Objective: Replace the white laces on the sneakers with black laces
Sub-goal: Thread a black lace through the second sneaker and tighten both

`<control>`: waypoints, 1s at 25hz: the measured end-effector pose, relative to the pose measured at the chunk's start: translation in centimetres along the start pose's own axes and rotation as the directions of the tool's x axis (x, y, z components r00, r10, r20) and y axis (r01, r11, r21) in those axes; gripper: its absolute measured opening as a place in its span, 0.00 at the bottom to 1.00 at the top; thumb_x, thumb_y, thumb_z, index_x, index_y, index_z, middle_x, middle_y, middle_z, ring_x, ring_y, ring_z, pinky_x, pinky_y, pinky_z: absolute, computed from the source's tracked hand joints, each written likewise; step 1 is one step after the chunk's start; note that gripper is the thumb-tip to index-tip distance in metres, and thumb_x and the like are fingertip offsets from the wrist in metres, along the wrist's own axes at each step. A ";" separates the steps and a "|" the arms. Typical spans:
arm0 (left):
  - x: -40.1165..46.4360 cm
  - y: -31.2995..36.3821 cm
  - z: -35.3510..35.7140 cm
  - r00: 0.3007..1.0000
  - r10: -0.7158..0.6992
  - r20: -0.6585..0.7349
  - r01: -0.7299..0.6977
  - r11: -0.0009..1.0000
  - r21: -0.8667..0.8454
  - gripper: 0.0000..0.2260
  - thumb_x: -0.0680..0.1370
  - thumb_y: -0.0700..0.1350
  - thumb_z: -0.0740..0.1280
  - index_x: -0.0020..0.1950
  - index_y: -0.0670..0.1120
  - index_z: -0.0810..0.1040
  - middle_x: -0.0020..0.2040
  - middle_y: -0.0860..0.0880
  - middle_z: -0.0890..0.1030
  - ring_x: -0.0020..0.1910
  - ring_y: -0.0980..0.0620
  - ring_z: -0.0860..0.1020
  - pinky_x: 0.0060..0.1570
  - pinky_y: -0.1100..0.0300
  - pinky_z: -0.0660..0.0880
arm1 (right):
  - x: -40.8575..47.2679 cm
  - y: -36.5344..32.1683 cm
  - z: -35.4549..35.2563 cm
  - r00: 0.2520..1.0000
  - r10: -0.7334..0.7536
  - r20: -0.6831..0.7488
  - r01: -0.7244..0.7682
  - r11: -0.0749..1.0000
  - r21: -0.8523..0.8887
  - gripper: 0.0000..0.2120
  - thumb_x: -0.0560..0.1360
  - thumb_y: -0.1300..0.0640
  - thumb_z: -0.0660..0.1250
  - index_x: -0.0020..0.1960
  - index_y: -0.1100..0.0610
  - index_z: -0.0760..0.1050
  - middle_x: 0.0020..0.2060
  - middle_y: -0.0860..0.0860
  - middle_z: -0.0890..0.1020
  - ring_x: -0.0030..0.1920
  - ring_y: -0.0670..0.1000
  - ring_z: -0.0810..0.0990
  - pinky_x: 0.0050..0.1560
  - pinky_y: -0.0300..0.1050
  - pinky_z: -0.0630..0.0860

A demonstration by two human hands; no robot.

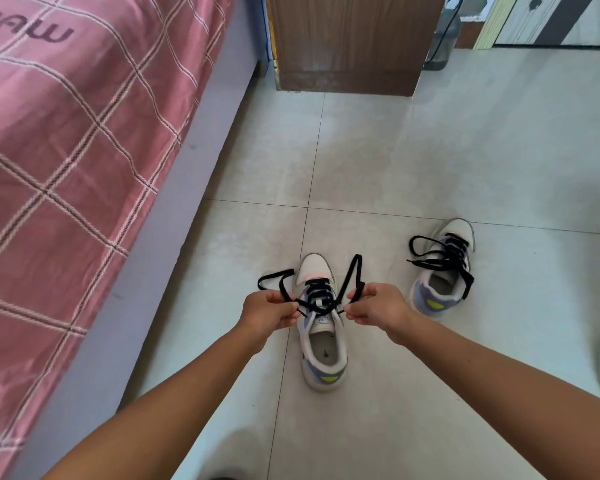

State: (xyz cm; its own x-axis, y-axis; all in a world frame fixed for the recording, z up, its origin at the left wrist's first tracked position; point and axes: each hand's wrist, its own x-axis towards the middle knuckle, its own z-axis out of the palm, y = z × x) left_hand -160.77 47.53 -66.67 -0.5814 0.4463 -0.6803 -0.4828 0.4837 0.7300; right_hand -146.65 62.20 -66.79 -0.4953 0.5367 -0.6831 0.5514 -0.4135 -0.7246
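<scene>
A white and grey-blue sneaker (323,355) stands on the floor tiles, toe pointing away, threaded with a black lace (317,301). My left hand (269,311) pinches a loop of that lace at the shoe's left side. My right hand (376,306) pinches the other loop at the right side. Both loops stick up and outward. A second sneaker (442,282) of the same kind stands to the right, its black lace (437,254) tied in a loose bow. No white laces are in view.
A bed with a pink checked cover (66,150) runs along the left. A brown wooden cabinet (354,43) stands at the back, with a dark cable (444,29) and a clear bottle beside it. Pale floor tiles (465,150) fill the middle and right.
</scene>
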 end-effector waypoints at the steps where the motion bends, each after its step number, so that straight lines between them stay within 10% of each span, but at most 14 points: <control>1: 0.1 -0.1 -0.1 1.000 0.007 0.009 -0.007 1.000 0.016 0.05 0.74 0.30 0.68 0.45 0.38 0.78 0.39 0.43 0.80 0.35 0.50 0.80 0.36 0.62 0.80 | 0.0 0.0 -0.1 1.000 -0.005 0.004 0.005 1.000 -0.024 0.09 0.69 0.73 0.69 0.43 0.62 0.75 0.34 0.56 0.80 0.33 0.51 0.79 0.33 0.36 0.78; 17: -0.2 -1.0 0.7 0.986 0.123 0.116 -0.146 0.965 0.220 0.05 0.74 0.32 0.68 0.42 0.42 0.78 0.37 0.44 0.80 0.35 0.51 0.79 0.34 0.64 0.78 | 0.0 0.2 -0.1 0.996 -0.094 0.012 0.094 0.993 -0.076 0.08 0.68 0.72 0.72 0.41 0.63 0.76 0.32 0.56 0.81 0.30 0.49 0.80 0.35 0.37 0.79; 25: -2.1 -3.8 2.1 0.897 0.441 0.031 -0.368 0.705 0.606 0.09 0.78 0.45 0.66 0.42 0.40 0.74 0.40 0.47 0.75 0.39 0.52 0.73 0.39 0.67 0.69 | -0.8 1.1 0.9 0.987 -0.130 -0.092 0.127 0.991 -0.040 0.05 0.69 0.69 0.72 0.40 0.63 0.77 0.34 0.56 0.81 0.34 0.51 0.78 0.37 0.39 0.77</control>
State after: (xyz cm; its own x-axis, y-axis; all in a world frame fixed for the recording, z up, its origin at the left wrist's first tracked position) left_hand -156.29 46.34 -68.14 -0.7138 0.6374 -0.2902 0.2706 0.6332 0.7251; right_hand -146.20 60.66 -67.15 -0.4985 0.6514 -0.5719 0.5110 -0.3121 -0.8009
